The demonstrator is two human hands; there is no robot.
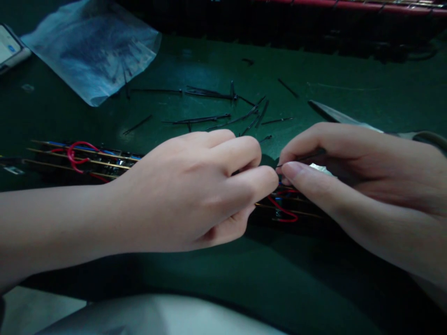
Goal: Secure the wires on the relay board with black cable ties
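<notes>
A long stack of circuit boards with red and blue wires point(80, 156) lies across the green table, its middle covered by my left hand point(209, 190). That hand is closed, with curled fingers above the boards; what its fingertips pinch is hidden. Close beside it, my right hand point(321, 172) pinches a thin black cable tie point(309, 157) between thumb and index finger. The fingertips of both hands nearly meet over the boards. A red wire loop point(288, 218) shows below the right thumb. Loose black cable ties point(209, 93) are scattered just beyond my hands.
A clear plastic bag point(94, 51) with dark ties in it lies at the back left, near a phone point(12, 49). Scissors point(342, 114) rest behind my right hand. A dark row of parts with a red edge point(314, 28) spans the back.
</notes>
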